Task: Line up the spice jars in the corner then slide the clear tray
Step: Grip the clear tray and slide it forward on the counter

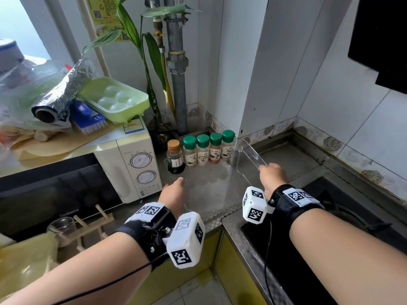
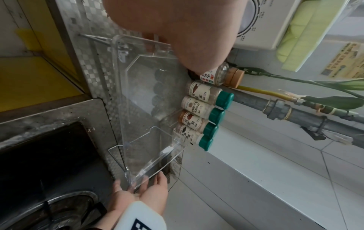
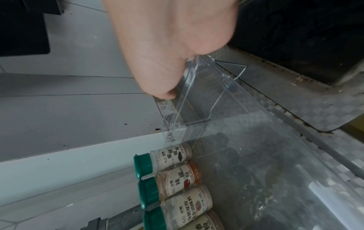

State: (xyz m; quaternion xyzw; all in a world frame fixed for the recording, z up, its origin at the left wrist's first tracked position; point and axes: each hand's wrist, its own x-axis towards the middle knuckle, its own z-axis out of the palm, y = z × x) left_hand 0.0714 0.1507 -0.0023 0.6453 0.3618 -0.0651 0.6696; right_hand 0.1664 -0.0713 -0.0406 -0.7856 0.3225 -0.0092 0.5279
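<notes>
Several green-capped spice jars stand side by side in a row in the counter's back corner. A dark sauce bottle with a cork-coloured cap ends the row on the left. The clear tray lies on the steel counter just in front of them, its far edge close to the jars. My right hand pinches the tray's right wall. My left hand grips its left wall, fingers showing through the plastic.
A cream microwave stands left of the tray, cluttered on top. A grey pipe and a plant rise behind the jars. The black hob lies to the right. A wooden rack with a glass sits at the front left.
</notes>
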